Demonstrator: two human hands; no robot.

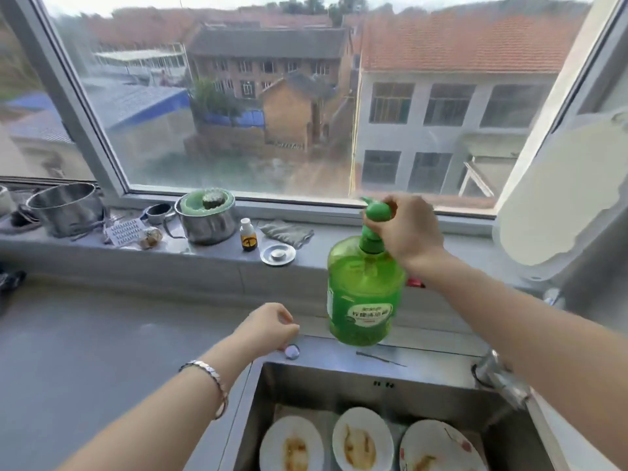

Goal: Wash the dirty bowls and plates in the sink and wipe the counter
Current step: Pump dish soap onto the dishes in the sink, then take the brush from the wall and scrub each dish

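Head view: nearest, three white stained plates (363, 440) lie side by side on the floor of the steel sink (339, 385), each smeared with brown. A steel tap (499, 375) sits at the sink's right rim. Past the sink's far left corner, over the grey surface (102, 334), the left grip (268, 326) hovers with fingers loosely curled and nothing seen in it. Right of it, the big green pump bottle of dish soap (365, 297) is at the sink's far rim; whether it rests there is unclear. The right grip (404, 229) is wrapped around its pump head. Farther, the window ledge (204, 263) carries a steel pot with a green lid (205, 215), a small brown bottle (248, 234) and a grey cloth (287, 232).
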